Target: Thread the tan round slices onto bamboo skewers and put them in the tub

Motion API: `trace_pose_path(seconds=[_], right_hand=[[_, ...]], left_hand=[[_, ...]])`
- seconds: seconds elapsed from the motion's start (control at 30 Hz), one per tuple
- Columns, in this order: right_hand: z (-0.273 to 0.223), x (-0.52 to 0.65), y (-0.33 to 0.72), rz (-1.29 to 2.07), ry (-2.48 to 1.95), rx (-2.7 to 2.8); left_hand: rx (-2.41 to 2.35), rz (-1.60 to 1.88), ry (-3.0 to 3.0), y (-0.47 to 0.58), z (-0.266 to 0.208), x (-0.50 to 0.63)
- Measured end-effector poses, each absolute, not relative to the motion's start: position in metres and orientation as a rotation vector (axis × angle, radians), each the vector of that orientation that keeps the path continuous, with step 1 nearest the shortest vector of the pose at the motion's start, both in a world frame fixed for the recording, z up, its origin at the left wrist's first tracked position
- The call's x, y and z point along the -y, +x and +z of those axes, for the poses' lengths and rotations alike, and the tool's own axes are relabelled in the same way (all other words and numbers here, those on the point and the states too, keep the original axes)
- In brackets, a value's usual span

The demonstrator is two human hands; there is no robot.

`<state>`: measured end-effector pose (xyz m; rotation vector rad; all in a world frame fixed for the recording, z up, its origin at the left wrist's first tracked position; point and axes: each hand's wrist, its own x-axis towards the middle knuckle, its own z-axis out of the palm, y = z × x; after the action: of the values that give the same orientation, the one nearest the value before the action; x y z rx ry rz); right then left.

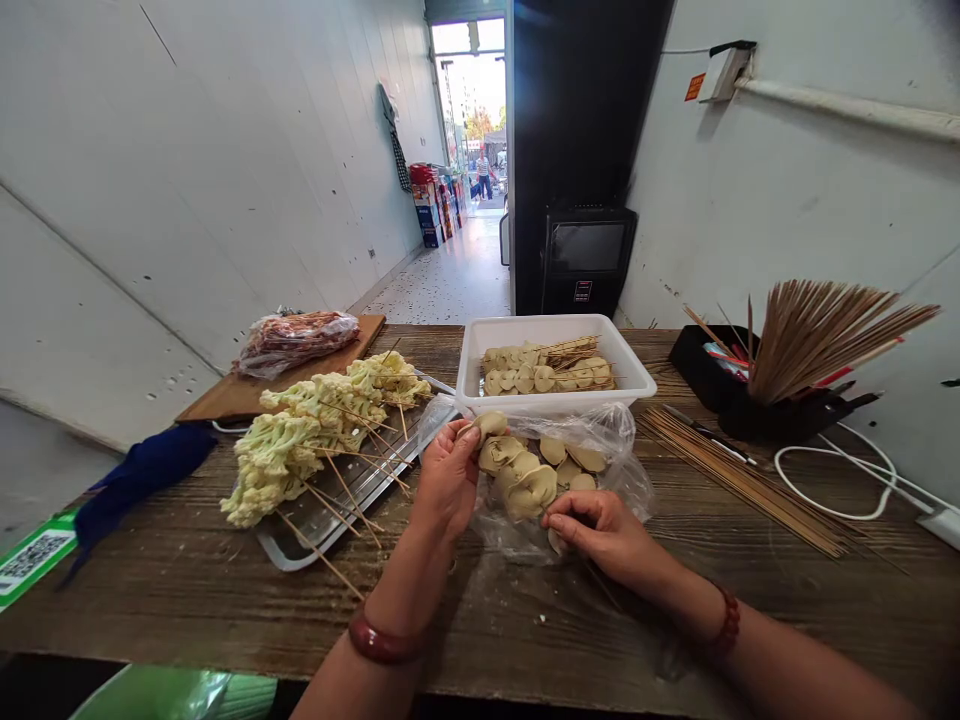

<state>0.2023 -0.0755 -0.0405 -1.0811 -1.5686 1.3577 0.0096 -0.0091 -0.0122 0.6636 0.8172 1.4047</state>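
My left hand (448,478) pinches a thin, round beige slice (491,424) between thumb and fingers, above a clear plastic bag (615,450). Many similar beige slices (529,485) lie loosely on the open bag, some overlapping. At the bag's right front edge, my right hand (609,535) is closed, thumb against fingertips. A thin bamboo skewer (604,588) shows below its palm, seemingly held in it, and part of a slice is by its fingertips. Behind the bag, a white plastic tub (555,404) contains beige slices threaded on skewers (525,378).
Left, skewered cauliflower (289,450) rests on a metal tray (289,558). A wooden board (217,400) bears bagged reddish food (300,340). Right are loose skewers (750,480), a black holder (757,415) full of upright skewers (817,330) and a white cable (832,512). Blue cloth (150,480) lies far left.
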Motion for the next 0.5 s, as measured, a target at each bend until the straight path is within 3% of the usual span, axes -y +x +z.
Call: trace_pose_path(seconds=[0.5], right_hand=[[-0.0430,0.0757,0.2029,1.368,-1.082,1.557]], left_hand=[[-0.803,1.403,0.663,0.0036,-0.0166,0.0067]])
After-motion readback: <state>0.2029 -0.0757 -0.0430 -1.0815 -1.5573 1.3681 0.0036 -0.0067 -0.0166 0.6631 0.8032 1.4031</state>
